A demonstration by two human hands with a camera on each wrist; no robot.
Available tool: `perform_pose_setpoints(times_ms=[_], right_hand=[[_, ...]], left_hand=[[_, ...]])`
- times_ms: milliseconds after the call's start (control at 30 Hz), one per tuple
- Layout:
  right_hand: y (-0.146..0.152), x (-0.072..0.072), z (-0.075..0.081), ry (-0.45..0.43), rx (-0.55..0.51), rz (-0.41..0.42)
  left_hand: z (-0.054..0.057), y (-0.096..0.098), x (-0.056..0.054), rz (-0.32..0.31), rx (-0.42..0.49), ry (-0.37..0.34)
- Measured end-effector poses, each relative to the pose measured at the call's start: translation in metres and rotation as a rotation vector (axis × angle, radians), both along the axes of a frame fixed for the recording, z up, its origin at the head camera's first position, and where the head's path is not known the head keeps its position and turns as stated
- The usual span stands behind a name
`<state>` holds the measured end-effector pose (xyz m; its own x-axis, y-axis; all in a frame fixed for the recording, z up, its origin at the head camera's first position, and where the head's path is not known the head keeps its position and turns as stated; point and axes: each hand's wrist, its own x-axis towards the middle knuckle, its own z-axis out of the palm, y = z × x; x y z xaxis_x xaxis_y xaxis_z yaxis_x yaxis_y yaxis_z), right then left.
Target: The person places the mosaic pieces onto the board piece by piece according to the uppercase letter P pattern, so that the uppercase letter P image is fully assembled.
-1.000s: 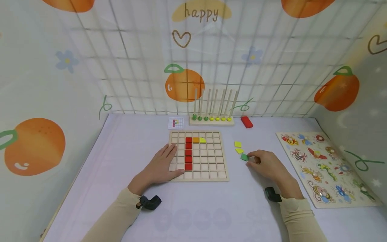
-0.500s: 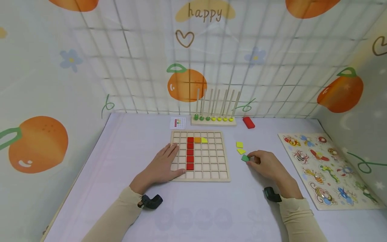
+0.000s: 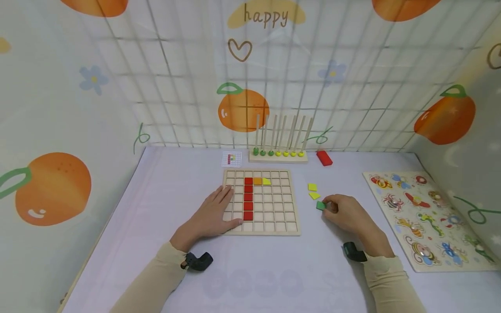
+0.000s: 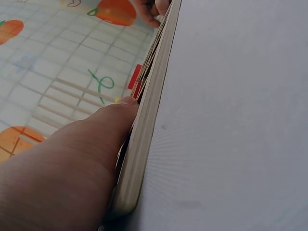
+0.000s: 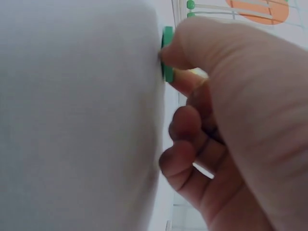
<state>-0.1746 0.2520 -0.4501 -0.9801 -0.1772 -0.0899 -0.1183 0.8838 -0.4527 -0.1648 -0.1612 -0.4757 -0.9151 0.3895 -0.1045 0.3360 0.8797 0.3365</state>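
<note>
My left hand point(image 3: 213, 213) rests flat, fingers straight, on the left edge of a wooden grid board point(image 3: 274, 231). In the left wrist view its thumb point(image 4: 82, 149) lies along the board's side. A column of red tiles point(image 3: 248, 197) sits in the grid. Beside the topmost one are an orange tile point(image 3: 257, 181) and a yellow tile point(image 3: 266, 181) with a cut corner. To the right of the board, my right hand point(image 3: 346, 213) pinches a small green tile point(image 3: 320, 205) at the tabletop between thumb and finger. Two loose yellow tiles point(image 3: 312, 187) lie just beyond it.
At the back stands a peg rack point(image 3: 278, 159) with green and yellow beads. A small pattern card point(image 3: 232, 159) lies left of it, a red block point(image 3: 324, 158) right. An insect puzzle board point(image 3: 430, 221) occupies the right side.
The view has shifted slightly, so everything sits a little further right in the picture. The green tile has turned a little under my right fingers. My left hand stays on the board.
</note>
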Motion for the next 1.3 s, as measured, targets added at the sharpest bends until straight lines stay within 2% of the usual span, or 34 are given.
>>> perform_pose_setpoints(times_ms=[533, 833, 1033, 1300], right_hand=[[-0.01, 0.002, 0.008, 0.031, -0.002, 0.042], [-0.022, -0.004, 0.015, 0.108, 0.004, 0.105], [-0.04, -0.012, 0.024, 0.143, -0.026, 0.155], [-0.073, -0.021, 0.029, 0.124, -0.066, 0.227]], left_hand=[[0.002, -0.003, 0.002, -0.006, 0.008, -0.01], [0.0, -0.002, 0.0, -0.008, 0.011, -0.008], [0.0, -0.003, -0.001, -0.009, 0.015, 0.007], [-0.002, -0.002, 0.0, -0.012, 0.011, 0.007]])
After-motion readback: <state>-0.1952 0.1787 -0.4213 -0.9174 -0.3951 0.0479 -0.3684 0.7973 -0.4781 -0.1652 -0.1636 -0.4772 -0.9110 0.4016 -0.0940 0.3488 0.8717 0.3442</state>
